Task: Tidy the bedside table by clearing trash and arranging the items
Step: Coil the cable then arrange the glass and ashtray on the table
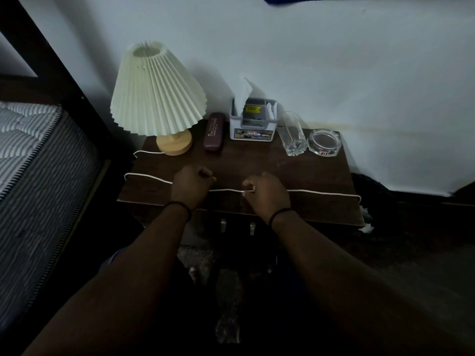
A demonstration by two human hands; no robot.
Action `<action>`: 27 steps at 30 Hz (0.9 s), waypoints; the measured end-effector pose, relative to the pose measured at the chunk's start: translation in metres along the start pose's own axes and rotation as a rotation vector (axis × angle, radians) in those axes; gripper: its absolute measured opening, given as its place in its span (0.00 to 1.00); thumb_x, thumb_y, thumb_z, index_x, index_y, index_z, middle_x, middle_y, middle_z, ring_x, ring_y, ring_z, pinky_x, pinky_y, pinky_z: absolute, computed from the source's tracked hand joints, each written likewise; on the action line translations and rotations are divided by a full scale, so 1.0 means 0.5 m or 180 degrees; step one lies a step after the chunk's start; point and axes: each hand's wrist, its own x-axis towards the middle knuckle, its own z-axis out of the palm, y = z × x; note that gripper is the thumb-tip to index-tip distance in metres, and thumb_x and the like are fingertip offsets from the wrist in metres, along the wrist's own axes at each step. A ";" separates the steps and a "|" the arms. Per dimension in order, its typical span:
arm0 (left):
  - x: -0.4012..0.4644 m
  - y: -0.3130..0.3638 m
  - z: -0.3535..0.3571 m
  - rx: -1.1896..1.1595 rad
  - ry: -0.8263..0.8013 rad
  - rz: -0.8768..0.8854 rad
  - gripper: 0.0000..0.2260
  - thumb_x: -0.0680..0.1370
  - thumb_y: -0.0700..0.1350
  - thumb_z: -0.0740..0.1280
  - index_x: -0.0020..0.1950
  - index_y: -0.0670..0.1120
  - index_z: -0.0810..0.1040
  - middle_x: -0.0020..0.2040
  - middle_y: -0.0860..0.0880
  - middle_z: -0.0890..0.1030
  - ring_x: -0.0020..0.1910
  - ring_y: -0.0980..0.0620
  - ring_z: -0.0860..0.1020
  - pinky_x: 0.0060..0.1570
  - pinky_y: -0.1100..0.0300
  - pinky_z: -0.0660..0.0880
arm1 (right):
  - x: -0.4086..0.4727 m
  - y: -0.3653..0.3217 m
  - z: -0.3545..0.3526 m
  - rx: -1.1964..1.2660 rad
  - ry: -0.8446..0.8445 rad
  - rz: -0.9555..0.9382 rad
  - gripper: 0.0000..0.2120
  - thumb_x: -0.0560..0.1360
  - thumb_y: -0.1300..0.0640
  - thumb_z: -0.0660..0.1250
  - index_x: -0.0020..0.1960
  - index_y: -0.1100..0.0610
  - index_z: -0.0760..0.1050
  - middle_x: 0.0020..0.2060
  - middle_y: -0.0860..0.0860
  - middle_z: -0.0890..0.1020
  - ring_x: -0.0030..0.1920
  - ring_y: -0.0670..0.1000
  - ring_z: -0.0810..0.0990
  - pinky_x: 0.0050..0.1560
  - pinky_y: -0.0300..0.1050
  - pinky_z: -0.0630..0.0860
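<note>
both hands, left hand (191, 185) and right hand (266, 192), seemingly pinch the white cord (321, 193).

Striped mattress (30, 150) left (dark frame), white wall (334, 60) bkgd.

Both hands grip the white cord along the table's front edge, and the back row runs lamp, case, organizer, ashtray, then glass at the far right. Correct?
Not quite. The head view shows the glass left of the ashtray, which is the one at the far right. The rest holds: left hand and right hand grip the cord; lamp, case, organizer come first.
</note>
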 end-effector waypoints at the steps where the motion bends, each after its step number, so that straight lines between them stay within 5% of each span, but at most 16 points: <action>1: 0.001 0.000 0.002 0.0017 -0.0022 0.0015 0.05 0.72 0.45 0.75 0.46 0.46 0.84 0.47 0.46 0.85 0.50 0.47 0.82 0.49 0.58 0.73 | 0.001 -0.002 0.004 -0.0003 -0.0009 0.0005 0.12 0.71 0.51 0.71 0.54 0.49 0.82 0.50 0.53 0.80 0.53 0.55 0.79 0.55 0.45 0.76; 10: 0.008 0.007 0.013 0.0184 -0.0190 0.0097 0.05 0.71 0.46 0.76 0.44 0.48 0.83 0.47 0.46 0.85 0.49 0.47 0.82 0.49 0.57 0.74 | 0.011 0.007 0.014 -0.0113 -0.0066 -0.0016 0.05 0.73 0.54 0.68 0.47 0.51 0.81 0.48 0.54 0.82 0.55 0.56 0.78 0.56 0.47 0.76; 17: 0.012 0.003 0.013 0.0605 -0.0242 0.0235 0.09 0.70 0.51 0.76 0.47 0.50 0.85 0.50 0.47 0.85 0.52 0.46 0.81 0.52 0.54 0.76 | 0.016 0.012 0.029 -0.0163 0.0050 0.0093 0.05 0.72 0.57 0.65 0.43 0.52 0.80 0.46 0.53 0.78 0.51 0.57 0.77 0.46 0.47 0.76; 22: 0.015 0.003 0.005 0.1159 -0.0294 0.0507 0.09 0.74 0.53 0.71 0.53 0.56 0.85 0.57 0.49 0.83 0.58 0.45 0.78 0.57 0.51 0.74 | 0.020 0.011 0.033 -0.0805 0.0436 0.0062 0.08 0.75 0.56 0.59 0.49 0.52 0.76 0.51 0.51 0.77 0.55 0.57 0.73 0.52 0.51 0.68; 27: 0.009 0.004 -0.001 0.1459 -0.0171 0.0500 0.08 0.77 0.55 0.68 0.53 0.57 0.84 0.55 0.47 0.83 0.58 0.43 0.78 0.58 0.51 0.68 | 0.018 0.022 0.005 -0.0405 0.0656 0.0558 0.07 0.74 0.58 0.61 0.50 0.50 0.72 0.48 0.48 0.80 0.57 0.55 0.73 0.56 0.52 0.63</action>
